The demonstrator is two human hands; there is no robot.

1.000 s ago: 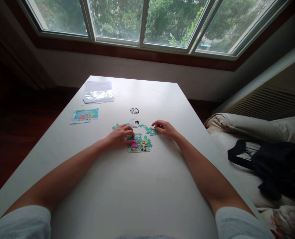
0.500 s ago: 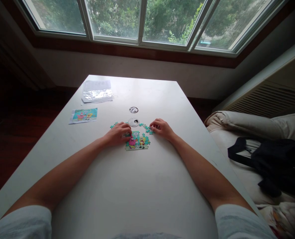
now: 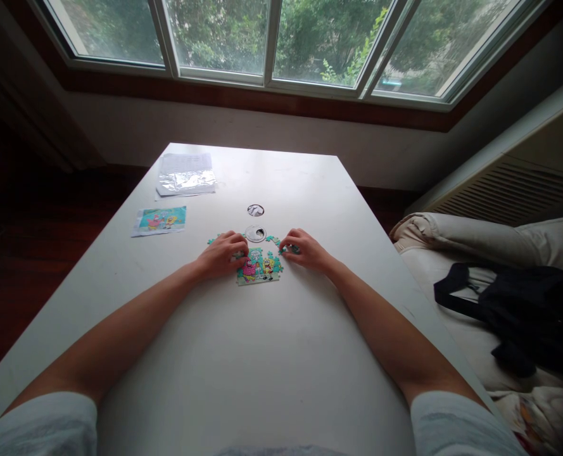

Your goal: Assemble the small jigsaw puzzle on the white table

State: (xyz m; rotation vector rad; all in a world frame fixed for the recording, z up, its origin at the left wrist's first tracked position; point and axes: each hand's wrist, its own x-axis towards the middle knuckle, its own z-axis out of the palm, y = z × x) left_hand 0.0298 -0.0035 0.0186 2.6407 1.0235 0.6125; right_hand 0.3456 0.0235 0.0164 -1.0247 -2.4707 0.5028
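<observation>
A partly joined jigsaw puzzle [image 3: 259, 272] with cartoon figures in pink, yellow and teal lies flat on the white table [image 3: 262, 354]. My left hand [image 3: 224, 254] is closed at its upper left corner, curled fingers and thumb on the puzzle and covering that part. To the right of the puzzle, my right hand [image 3: 304, 249] pinches a small teal puzzle piece [image 3: 282, 249], partly hidden by the fingertips. Loose teal pieces [image 3: 272, 239] lie just beyond the puzzle, and a few [image 3: 211, 241] show past my left hand.
Two round fittings are set in the tabletop: an open hole [image 3: 255, 209] and a silver ring [image 3: 255, 234]. At the left lies a picture sheet [image 3: 160, 221] with the same figures, and behind it papers under clear plastic [image 3: 186, 174]. A black bag [image 3: 532, 316] rests on a pale sofa [image 3: 480, 234].
My right hand has shifted slightly left, toward the puzzle, with a piece between its fingertips. The puzzle and my left hand have slid a little to the left.
</observation>
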